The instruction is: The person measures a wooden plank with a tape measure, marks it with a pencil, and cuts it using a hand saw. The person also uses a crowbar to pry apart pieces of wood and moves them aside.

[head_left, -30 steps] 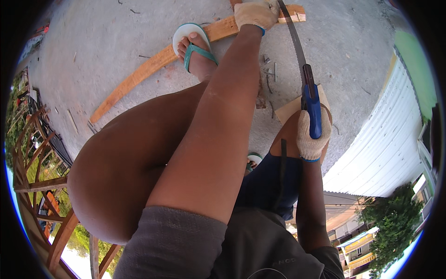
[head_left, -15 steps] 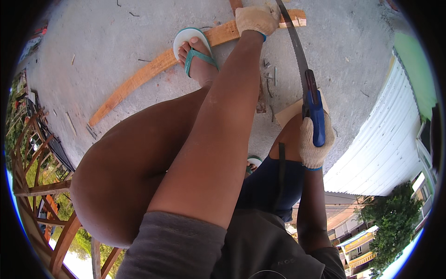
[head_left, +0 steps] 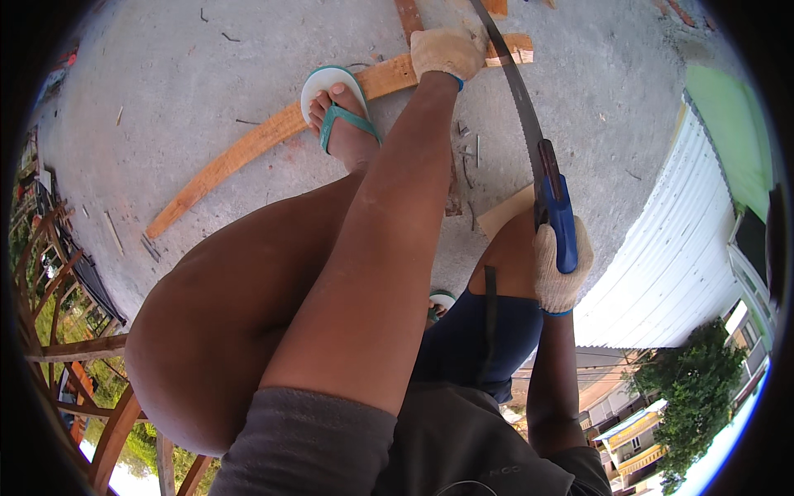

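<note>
A long, narrow wooden board point(head_left: 236, 157) lies on the concrete, looking curved in this view. My left hand point(head_left: 447, 56), in a knitted cream glove, is closed over it near its right end; the fingertips are hidden. My foot in a white and green flip-flop point(head_left: 343, 112) is on the board left of that hand. In a matching glove, my right hand point(head_left: 564, 273) grips the blue handle of a handsaw point(head_left: 561, 217). The saw's long toothed blade point(head_left: 523, 103) reaches up across the board, just right of my left hand, near the board's end.
Another brown wood strip point(head_left: 408, 18) meets the board near my left hand. A pale flat piece point(head_left: 506, 211) lies by my right knee. Nails and slivers point(head_left: 468, 153) are scattered on the concrete floor point(head_left: 620, 99). White corrugated sheeting point(head_left: 674, 248) lies at right, curved timber framing point(head_left: 116, 430) at lower left.
The whole view has shifted slightly, so the floor and board appear lower and further left. Both hands keep their grips, and the blade still crosses the board near its right end.
</note>
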Action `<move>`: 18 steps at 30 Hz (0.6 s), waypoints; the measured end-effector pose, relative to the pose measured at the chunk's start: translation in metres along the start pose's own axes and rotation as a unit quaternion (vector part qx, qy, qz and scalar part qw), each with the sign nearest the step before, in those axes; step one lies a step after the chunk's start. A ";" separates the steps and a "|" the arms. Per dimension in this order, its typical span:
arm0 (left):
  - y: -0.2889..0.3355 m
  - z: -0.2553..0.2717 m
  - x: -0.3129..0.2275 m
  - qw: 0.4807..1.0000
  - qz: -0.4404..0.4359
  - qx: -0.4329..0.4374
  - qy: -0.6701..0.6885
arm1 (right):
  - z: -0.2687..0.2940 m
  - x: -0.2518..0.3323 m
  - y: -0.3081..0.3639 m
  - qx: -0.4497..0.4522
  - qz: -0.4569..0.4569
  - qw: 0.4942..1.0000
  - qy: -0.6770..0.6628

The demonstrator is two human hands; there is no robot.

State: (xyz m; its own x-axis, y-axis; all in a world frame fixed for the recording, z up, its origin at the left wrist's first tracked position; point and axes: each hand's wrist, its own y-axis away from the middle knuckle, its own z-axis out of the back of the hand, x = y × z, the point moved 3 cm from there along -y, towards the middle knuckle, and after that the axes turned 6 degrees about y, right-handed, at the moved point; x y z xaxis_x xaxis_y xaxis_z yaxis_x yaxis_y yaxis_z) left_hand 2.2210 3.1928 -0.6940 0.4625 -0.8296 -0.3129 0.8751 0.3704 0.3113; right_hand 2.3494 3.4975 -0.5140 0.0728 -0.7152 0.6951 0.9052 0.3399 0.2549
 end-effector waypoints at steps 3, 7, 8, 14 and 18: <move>0.004 0.008 -0.002 0.999 0.004 -0.034 0.024 | 0.000 0.003 0.001 0.003 0.002 1.000 -0.010; 0.006 0.009 -0.001 0.998 0.009 -0.046 0.041 | 0.000 0.008 0.000 -0.015 0.019 1.000 0.019; 0.006 0.008 -0.001 0.998 0.012 -0.047 0.049 | 0.000 0.008 -0.001 -0.015 0.016 1.000 0.020; -0.001 -0.001 0.002 0.993 0.009 -0.075 0.089 | 0.001 0.007 -0.001 -0.013 0.008 1.000 0.017; -0.004 -0.005 0.001 0.999 -0.022 0.007 -0.024 | -0.001 0.005 -0.002 -0.010 -0.002 1.000 -0.013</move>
State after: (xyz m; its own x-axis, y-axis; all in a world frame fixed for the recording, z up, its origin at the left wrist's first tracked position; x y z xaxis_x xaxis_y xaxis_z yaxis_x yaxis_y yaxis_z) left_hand 2.2188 3.1925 -0.6999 0.4149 -0.8648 -0.2828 0.8927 0.3268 0.3103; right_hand 2.3480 3.4927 -0.5115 0.0584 -0.7002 0.7116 0.9137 0.3247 0.2445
